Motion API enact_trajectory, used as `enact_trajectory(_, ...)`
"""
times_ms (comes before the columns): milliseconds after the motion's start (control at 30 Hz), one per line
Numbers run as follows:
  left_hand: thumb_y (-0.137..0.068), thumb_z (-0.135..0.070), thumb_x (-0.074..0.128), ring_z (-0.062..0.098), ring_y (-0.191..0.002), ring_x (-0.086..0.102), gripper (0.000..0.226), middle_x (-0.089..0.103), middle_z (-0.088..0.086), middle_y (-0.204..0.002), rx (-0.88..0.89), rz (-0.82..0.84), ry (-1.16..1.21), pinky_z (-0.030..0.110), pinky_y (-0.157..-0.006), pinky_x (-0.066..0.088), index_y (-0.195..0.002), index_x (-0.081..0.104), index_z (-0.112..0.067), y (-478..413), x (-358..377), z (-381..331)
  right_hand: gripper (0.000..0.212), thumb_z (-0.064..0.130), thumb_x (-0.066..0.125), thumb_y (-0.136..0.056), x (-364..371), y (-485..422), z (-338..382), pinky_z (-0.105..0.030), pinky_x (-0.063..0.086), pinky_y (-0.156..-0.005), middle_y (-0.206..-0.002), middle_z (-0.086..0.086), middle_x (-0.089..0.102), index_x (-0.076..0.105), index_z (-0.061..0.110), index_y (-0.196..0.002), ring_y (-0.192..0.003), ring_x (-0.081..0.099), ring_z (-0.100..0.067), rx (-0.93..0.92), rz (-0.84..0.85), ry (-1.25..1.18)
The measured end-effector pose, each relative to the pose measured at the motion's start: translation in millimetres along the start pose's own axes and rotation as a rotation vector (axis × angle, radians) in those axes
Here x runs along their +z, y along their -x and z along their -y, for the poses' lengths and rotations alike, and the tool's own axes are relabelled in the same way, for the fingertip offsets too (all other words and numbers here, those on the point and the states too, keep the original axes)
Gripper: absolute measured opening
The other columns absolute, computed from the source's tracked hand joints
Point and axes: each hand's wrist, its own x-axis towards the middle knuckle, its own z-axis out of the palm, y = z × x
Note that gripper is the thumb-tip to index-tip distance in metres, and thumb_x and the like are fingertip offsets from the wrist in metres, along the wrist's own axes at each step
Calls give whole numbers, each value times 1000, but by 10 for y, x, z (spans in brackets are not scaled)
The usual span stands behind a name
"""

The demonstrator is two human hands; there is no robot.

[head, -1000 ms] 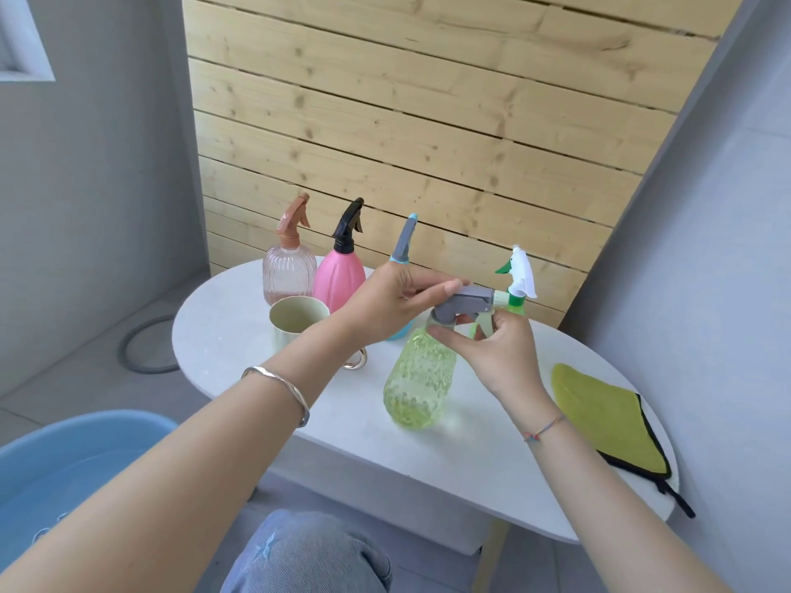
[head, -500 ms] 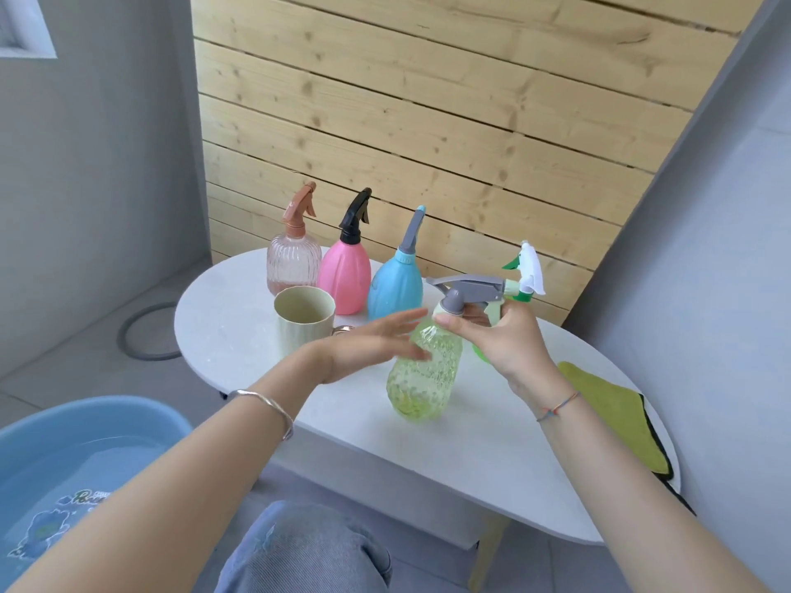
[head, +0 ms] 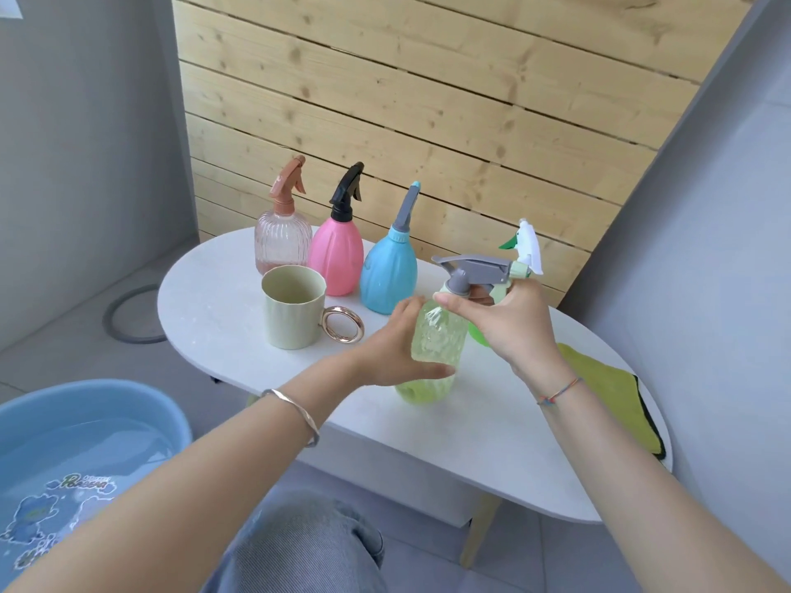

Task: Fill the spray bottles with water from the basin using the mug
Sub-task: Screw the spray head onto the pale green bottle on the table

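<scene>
A pale green clear spray bottle [head: 434, 340] with a grey trigger head [head: 473, 267] stands on the white oval table [head: 239, 353]. My left hand [head: 391, 344] wraps round the bottle's body. My right hand [head: 507, 318] grips its neck just under the trigger head. A cream mug [head: 293, 308] with a gold ring handle stands empty to the left. Behind it stand a clear pink bottle [head: 282, 237], a solid pink bottle [head: 336, 254] and a blue bottle [head: 389, 271]. A green bottle with a white head [head: 528, 250] is mostly hidden behind my right hand. The blue basin [head: 81, 438] holds water at lower left.
A yellow-green cloth [head: 608, 395] lies on the table's right end. A wooden slat wall stands right behind the table, with grey walls on both sides. A grey ring [head: 128, 314] lies on the floor to the left. My knee [head: 299, 545] is under the table's front edge.
My left hand left the trigger head, came down and closed round the bottle's body. The bottle went from tilted to upright, with my right hand staying at its neck.
</scene>
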Motion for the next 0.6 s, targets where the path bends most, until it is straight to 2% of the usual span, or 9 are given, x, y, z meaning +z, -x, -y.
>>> enact_trajectory(33, -78, -32, 81, 8, -121, 38, 88, 39, -4, -135, 0, 13, 8, 15, -97, 30, -145, 27, -14, -7, -31, 22, 26, 29, 88, -61, 3, -1, 9, -34, 54, -75, -75, 3, 69, 68, 22, -75, -71, 63, -9, -2, 1, -6)
enact_trajectory(100, -70, -35, 87, 8, -104, 49, 78, 52, -8, -117, -3, -77, -11, 17, -87, 39, -129, 38, -17, -29, -10, 23, 24, 27, 88, -62, 10, 10, 16, -28, 54, -73, -72, 11, 67, 67, 25, -75, -69, 62, -3, 2, 4, -38)
enact_trajectory(167, -65, -39, 89, 11, -91, 44, 77, 45, -7, -100, -12, -200, -52, 17, -72, 34, -121, 40, -19, -43, 101, -27, 26, 25, 88, -62, 13, 18, 1, -24, 54, -74, -74, 11, 69, 70, 22, -80, -70, 65, -1, 8, 2, -71)
enact_trajectory(267, -69, -44, 85, 15, -108, 41, 92, 39, 2, -114, -33, -206, 25, 20, -88, 32, -141, 34, -19, -51, 219, -29, 31, 27, 89, -60, 1, 13, -29, -29, 57, -78, -79, 6, 72, 71, 18, -83, -75, 68, -7, 39, -28, -89)
enact_trajectory(333, -77, -43, 79, 12, -131, 32, 93, 33, 1, -139, -39, -80, 111, 20, -103, 26, -149, 24, -21, -41, 173, 16, 31, 29, 89, -59, -15, -4, -57, -30, 56, -77, -78, 7, 71, 70, 19, -81, -75, 68, -7, 41, -28, -91)
enact_trajectory(400, -78, -40, 80, 12, -136, 33, 91, 36, -4, -148, -40, -24, 94, 22, -107, 29, -148, 27, -18, -62, 94, 71, 32, 29, 90, -58, -24, -13, -65, -28, 55, -77, -77, 9, 69, 70, 20, -82, -74, 66, -5, 40, -24, -84)
enact_trajectory(467, -72, -36, 85, 14, -110, 46, 72, 50, -3, -122, -56, -122, 93, 20, -86, 37, -125, 41, -15, -82, 129, 42, 32, 30, 90, -58, -9, -21, -78, -26, 54, -74, -75, 10, 68, 70, 20, -81, -71, 64, -4, 40, -40, -86)
enact_trajectory(500, -68, -34, 88, 15, -99, 45, 68, 47, -2, -110, -61, -200, 86, 23, -79, 38, -112, 40, -14, -92, 191, 0, 33, 30, 89, -57, 9, -20, -88, -24, 53, -71, -73, 9, 67, 69, 20, -81, -67, 62, -4, 40, -65, -75)
enact_trajectory(600, -63, -38, 90, 19, -100, 42, 78, 37, 2, -108, -53, -369, 7, 33, -85, 42, -113, 38, -9, -126, 389, -79, 33, 31, 88, -61, 89, 3, -110, -9, 41, -54, -63, 10, 56, 66, 16, -81, -52, 50, 3, 29, -167, -33)
